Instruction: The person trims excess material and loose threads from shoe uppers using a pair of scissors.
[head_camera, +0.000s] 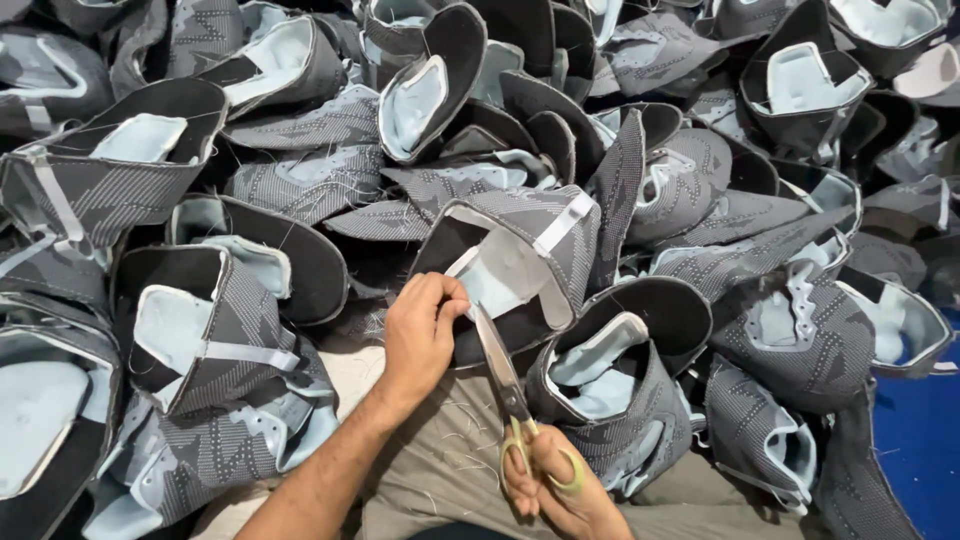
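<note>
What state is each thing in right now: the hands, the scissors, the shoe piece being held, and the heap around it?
Left hand: pinching the shoe piece's edge.
Right hand: gripping the scissors' handles.
Scissors: blades nearly closed, tips at the pinched edge.
Shoe piece: held up, pale lining showing.
Heap of shoe pieces: loose, jumbled.

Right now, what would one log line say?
left hand: grips shoe upper edge | right hand: holds scissors | blades at edge | pile of uppers around
</note>
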